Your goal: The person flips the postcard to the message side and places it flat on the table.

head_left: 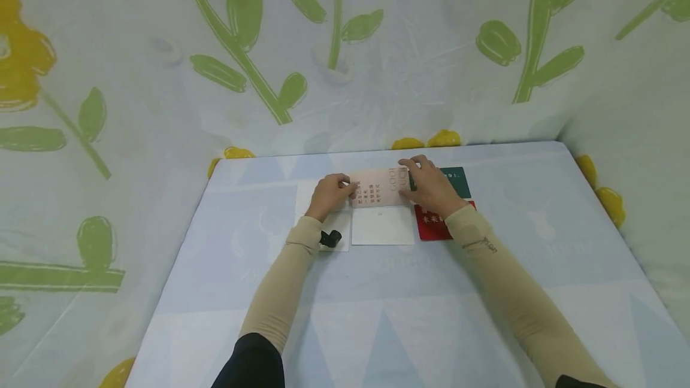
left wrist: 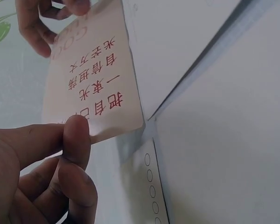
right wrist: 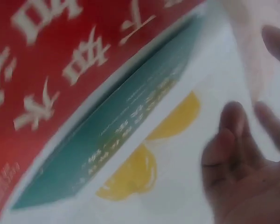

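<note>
A pale pink card (head_left: 372, 189) with red characters lies behind a white card (head_left: 383, 226) in the head view. My left hand (head_left: 329, 195) pinches its left edge; in the left wrist view, thumb and fingers of that hand (left wrist: 60, 172) hold the pink card (left wrist: 95, 79) at a corner. At its right edge my right hand (head_left: 428, 187) has its fingers spread, thumb and fingertips at the card's corners. The right wrist view shows this hand (right wrist: 247, 158) with fingers apart. Under and beside it are a green card (head_left: 457, 181) and a red card (head_left: 428, 226).
White sheets (head_left: 338, 238) lie under my left hand and forearm, with a black object (head_left: 331, 239) at the left wrist. The pale blue patterned tabletop (head_left: 388, 328) ends at a back edge against a flowered cloth (head_left: 409, 88).
</note>
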`<state>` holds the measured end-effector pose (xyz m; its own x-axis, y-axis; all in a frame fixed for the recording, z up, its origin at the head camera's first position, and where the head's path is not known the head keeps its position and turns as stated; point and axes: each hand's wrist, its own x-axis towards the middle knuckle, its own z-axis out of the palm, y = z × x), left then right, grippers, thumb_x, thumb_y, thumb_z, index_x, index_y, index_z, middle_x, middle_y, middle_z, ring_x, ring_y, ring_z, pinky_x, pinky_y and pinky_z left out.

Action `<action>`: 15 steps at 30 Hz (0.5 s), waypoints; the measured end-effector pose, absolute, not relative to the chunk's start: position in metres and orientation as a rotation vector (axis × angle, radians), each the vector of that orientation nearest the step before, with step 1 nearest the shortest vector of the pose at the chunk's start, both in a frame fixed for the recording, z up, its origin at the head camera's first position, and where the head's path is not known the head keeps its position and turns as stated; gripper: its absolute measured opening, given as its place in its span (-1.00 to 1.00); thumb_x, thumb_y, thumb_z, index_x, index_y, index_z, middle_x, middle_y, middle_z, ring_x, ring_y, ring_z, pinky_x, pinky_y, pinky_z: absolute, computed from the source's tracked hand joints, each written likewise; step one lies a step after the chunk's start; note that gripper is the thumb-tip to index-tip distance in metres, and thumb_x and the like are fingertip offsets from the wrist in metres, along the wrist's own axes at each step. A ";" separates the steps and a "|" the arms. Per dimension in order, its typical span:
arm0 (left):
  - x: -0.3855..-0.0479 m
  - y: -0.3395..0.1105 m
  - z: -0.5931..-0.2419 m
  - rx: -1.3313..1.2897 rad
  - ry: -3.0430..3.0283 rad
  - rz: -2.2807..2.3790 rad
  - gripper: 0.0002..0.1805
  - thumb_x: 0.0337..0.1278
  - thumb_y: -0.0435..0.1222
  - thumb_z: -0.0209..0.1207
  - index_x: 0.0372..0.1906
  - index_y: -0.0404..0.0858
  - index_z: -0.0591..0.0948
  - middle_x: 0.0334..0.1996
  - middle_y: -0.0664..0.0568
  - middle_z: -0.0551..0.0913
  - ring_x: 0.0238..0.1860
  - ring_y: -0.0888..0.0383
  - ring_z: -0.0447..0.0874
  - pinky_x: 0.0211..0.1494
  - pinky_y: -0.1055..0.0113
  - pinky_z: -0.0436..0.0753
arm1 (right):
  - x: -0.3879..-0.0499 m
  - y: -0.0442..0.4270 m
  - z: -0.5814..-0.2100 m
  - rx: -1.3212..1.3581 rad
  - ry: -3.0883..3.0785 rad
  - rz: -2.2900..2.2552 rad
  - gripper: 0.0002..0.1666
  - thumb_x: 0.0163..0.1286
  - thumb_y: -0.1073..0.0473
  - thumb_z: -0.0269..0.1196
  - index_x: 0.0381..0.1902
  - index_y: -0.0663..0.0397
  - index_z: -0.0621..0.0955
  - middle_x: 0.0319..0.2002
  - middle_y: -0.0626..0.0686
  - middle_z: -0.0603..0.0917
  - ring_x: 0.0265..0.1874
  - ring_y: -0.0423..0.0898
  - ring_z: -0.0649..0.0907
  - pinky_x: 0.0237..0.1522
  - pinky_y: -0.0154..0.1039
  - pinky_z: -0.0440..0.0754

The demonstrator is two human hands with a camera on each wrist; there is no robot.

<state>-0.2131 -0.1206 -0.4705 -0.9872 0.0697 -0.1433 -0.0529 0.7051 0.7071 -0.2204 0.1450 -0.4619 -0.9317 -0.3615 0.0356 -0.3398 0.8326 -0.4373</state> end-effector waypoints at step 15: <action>-0.209 -0.117 -0.471 0.037 2.756 1.150 -0.58 0.40 -0.02 0.19 0.11 -0.23 0.66 -0.40 0.17 0.74 -0.28 0.11 0.63 -0.14 0.18 0.55 | -0.207 0.168 -0.455 -0.228 2.642 -0.990 -0.26 0.50 -0.08 0.22 0.50 0.05 0.32 0.06 0.21 0.63 0.01 0.14 0.58 0.17 0.18 0.54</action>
<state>-0.2092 -0.1174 -0.4709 -0.9877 0.0824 -0.1327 -0.0364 0.7048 0.7084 -0.2074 0.1675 -0.4551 -0.9392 -0.2539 -0.2312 -0.0395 0.7487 -0.6617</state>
